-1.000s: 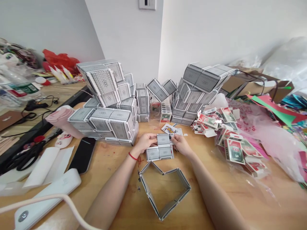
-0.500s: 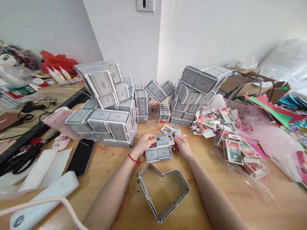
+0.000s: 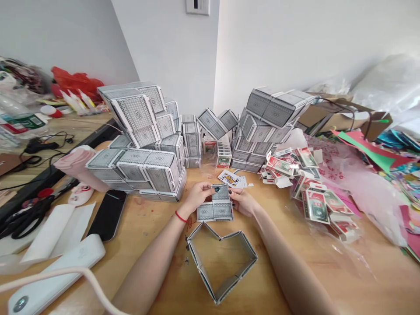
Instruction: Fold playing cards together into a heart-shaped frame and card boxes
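Observation:
My left hand (image 3: 197,195) and my right hand (image 3: 242,201) pinch a small block of folded playing cards (image 3: 216,205) with grey patterned backs, held just above the wooden table (image 3: 157,223). The left thumb presses on the block's upper card; the right fingers grip its right end. Directly in front of me lies a heart-shaped frame of folded cards (image 3: 220,258), open in the middle. A few face-up cards (image 3: 232,178) lie just beyond my hands.
Stacks of card blocks rise at the left (image 3: 141,140) and at the right (image 3: 269,118) against the wall. Emptied red and green card boxes (image 3: 311,192) are heaped to the right. A black phone (image 3: 107,214), scissors (image 3: 19,218) and a white device (image 3: 55,275) lie to the left.
The card block has come slightly toward me and the heart frame. My left thumb now presses on the upper card, and my right hand has closed in on the block's right end.

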Action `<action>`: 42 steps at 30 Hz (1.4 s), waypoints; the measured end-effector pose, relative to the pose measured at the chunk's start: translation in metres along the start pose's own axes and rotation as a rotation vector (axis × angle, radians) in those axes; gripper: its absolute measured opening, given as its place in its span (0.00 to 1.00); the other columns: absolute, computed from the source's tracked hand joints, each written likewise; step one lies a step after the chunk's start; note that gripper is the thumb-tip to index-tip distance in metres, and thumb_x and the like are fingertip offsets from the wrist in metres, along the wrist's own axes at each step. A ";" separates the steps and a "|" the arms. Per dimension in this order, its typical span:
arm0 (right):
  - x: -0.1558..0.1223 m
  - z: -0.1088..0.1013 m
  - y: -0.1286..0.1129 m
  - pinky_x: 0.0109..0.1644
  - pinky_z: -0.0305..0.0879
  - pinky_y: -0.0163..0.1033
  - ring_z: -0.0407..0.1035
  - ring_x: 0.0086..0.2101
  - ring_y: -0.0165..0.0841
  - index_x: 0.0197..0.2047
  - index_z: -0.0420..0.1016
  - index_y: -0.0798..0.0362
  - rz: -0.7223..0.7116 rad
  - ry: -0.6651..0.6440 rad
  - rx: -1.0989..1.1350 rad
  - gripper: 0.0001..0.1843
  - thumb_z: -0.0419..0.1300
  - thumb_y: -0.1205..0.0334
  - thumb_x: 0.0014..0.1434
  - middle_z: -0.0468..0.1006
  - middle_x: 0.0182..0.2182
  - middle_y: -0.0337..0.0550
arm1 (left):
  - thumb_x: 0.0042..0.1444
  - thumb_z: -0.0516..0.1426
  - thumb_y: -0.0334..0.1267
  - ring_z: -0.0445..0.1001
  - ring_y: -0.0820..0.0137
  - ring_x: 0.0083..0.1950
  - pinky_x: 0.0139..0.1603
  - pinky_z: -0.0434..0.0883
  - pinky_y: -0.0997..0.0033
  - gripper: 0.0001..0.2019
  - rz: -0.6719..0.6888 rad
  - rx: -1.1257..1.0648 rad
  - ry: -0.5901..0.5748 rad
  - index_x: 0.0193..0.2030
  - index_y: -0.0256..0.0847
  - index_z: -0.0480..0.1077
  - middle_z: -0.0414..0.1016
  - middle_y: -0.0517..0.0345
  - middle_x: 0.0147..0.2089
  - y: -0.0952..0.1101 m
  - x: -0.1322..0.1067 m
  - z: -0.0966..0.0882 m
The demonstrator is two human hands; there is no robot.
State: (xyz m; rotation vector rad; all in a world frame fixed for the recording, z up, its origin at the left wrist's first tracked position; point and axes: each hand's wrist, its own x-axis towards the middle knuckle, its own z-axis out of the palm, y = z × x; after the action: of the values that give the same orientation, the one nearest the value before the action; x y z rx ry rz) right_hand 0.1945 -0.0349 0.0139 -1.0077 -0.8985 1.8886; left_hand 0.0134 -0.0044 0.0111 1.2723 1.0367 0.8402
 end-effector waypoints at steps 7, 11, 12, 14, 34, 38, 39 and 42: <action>0.008 -0.001 0.005 0.32 0.62 0.36 0.67 0.25 0.30 0.26 0.77 0.55 -0.089 0.079 -0.119 0.20 0.70 0.48 0.34 0.75 0.22 0.39 | 0.49 0.56 0.48 0.60 0.75 0.25 0.26 0.58 0.77 0.15 0.084 0.093 0.045 0.25 0.35 0.67 0.65 0.63 0.22 -0.002 0.001 0.004; 0.013 -0.006 0.009 0.28 0.58 0.33 0.62 0.21 0.27 0.23 0.75 0.56 -0.129 0.144 -0.215 0.19 0.69 0.49 0.35 0.72 0.19 0.36 | 0.50 0.55 0.48 0.59 0.75 0.25 0.26 0.56 0.77 0.16 0.106 0.138 0.066 0.24 0.35 0.68 0.64 0.62 0.22 -0.002 0.001 0.004; 0.014 -0.007 0.010 0.27 0.57 0.33 0.61 0.21 0.26 0.22 0.74 0.56 -0.145 0.158 -0.235 0.18 0.69 0.49 0.36 0.71 0.18 0.35 | 0.50 0.55 0.48 0.59 0.75 0.25 0.25 0.56 0.77 0.16 0.109 0.156 0.074 0.23 0.36 0.67 0.63 0.63 0.21 -0.002 0.002 0.004; 0.015 -0.007 0.012 0.26 0.55 0.32 0.59 0.20 0.25 0.21 0.73 0.56 -0.183 0.185 -0.279 0.17 0.68 0.50 0.38 0.70 0.17 0.35 | 0.50 0.55 0.46 0.58 0.76 0.25 0.25 0.56 0.77 0.15 0.117 0.184 0.089 0.21 0.36 0.66 0.62 0.63 0.20 -0.003 0.002 0.004; 0.024 0.012 0.022 0.25 0.50 0.33 0.56 0.21 0.27 0.25 0.65 0.53 -0.444 0.392 -0.302 0.11 0.59 0.55 0.46 0.65 0.19 0.34 | 0.48 0.58 0.43 0.62 0.77 0.25 0.25 0.60 0.78 0.13 0.125 0.201 -0.094 0.30 0.33 0.70 0.69 0.60 0.25 0.004 -0.003 0.007; 0.023 0.007 0.017 0.25 0.50 0.33 0.56 0.21 0.26 0.25 0.65 0.53 -0.384 0.306 -0.356 0.15 0.60 0.50 0.46 0.65 0.18 0.34 | 0.48 0.58 0.44 0.63 0.76 0.25 0.25 0.61 0.77 0.13 0.077 0.126 -0.114 0.31 0.33 0.69 0.70 0.60 0.27 0.001 -0.002 0.004; 0.022 0.005 0.014 0.25 0.51 0.33 0.56 0.21 0.26 0.25 0.66 0.53 -0.372 0.273 -0.384 0.16 0.60 0.49 0.46 0.65 0.18 0.34 | 0.48 0.58 0.44 0.64 0.76 0.26 0.26 0.61 0.77 0.13 0.074 0.113 -0.109 0.32 0.33 0.70 0.71 0.59 0.28 0.000 -0.002 0.003; 0.016 -0.002 0.007 0.26 0.53 0.33 0.58 0.22 0.27 0.27 0.67 0.54 -0.313 0.153 -0.471 0.17 0.60 0.47 0.47 0.66 0.20 0.34 | 0.48 0.59 0.44 0.68 0.73 0.29 0.29 0.64 0.75 0.15 0.084 0.082 -0.079 0.36 0.33 0.70 0.74 0.57 0.32 -0.004 -0.001 0.002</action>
State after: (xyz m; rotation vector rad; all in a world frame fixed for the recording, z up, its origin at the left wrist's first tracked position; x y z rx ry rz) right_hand 0.1877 -0.0232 0.0018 -1.1848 -1.3575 1.3481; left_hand 0.0147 -0.0068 0.0078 1.4155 0.9680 0.8116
